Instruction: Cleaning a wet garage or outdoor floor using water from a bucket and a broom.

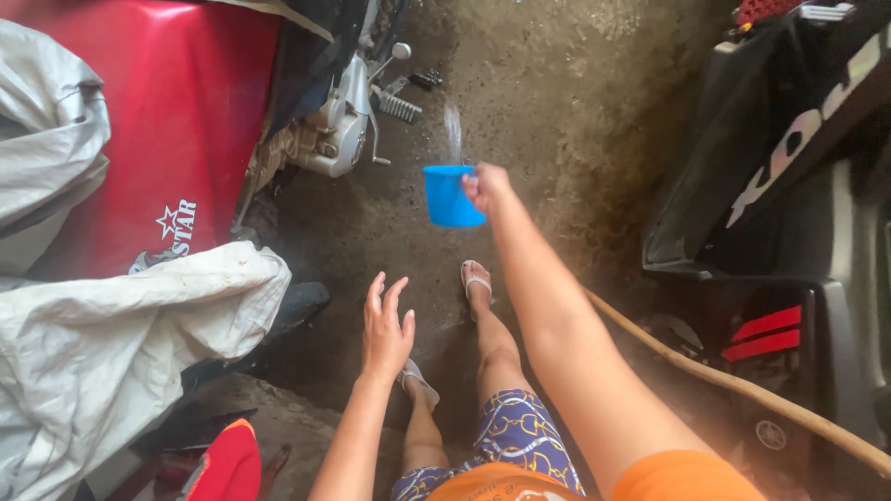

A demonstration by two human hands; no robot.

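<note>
My right hand [484, 186] is stretched out ahead, arm nearly straight, fingers closed on the handle of a blue cup [450, 197] held above the wet floor [557, 111]. Water [453, 130] sprays up beyond its rim. My left hand [385, 327] hovers lower, fingers spread wide, holding nothing.

Right hand [484, 186] fingers [471, 187] partly hidden behind blue cup [451, 197]; water blurred.
</note>
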